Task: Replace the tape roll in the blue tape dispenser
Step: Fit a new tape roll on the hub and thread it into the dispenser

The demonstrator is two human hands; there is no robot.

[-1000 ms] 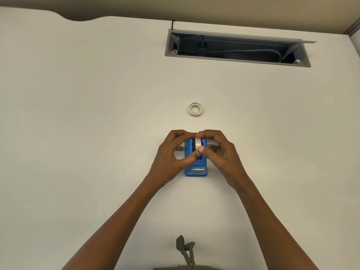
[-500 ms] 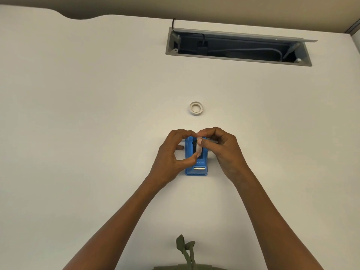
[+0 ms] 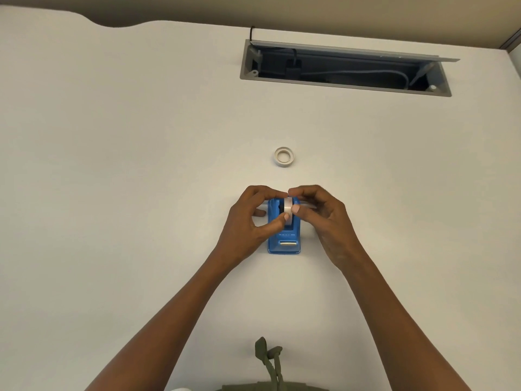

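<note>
The blue tape dispenser (image 3: 284, 239) stands on the white desk, its metal cutter toward me. A whitish tape roll (image 3: 287, 206) stands on edge over the dispenser's rear slot. My left hand (image 3: 248, 224) pinches the roll from the left with thumb and fingers. From the right, my right hand (image 3: 324, 218) pinches it too, thumb on its front face. Whether the roll sits fully in the slot is hidden by my fingers. A second, nearly bare tape ring (image 3: 284, 156) lies flat on the desk beyond the dispenser.
A grey open cable hatch (image 3: 346, 88) with cords inside is set in the desk at the back right. An olive strap (image 3: 267, 359) lies at the near edge. The desk's curved far edge (image 3: 98, 22) is at top left.
The roll tilted between my fingers half a second ago and now stands upright again over the slot. My right hand's fingers have shifted a little; the dispenser has stayed put.
</note>
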